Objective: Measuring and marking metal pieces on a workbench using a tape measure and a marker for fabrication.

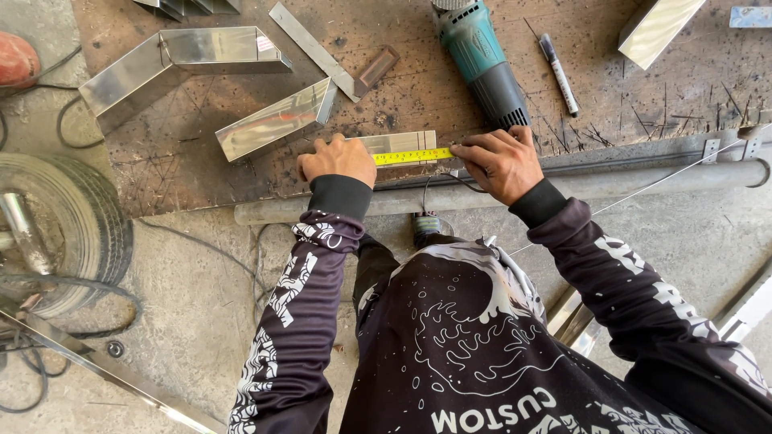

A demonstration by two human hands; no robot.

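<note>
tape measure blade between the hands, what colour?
Yellow with dark markings: the tape measure blade lies on a shiny metal strip, seen in the head view.

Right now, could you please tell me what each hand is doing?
Left hand: closed, knuckles up, pressing the yellow measuring tape onto the shiny flat metal strip.
Right hand: fingers pinching the tape's other end.

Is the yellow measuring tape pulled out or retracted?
Pulled out: the yellow tape lies flat along the metal piece, stretched between left hand and right hand.
</note>
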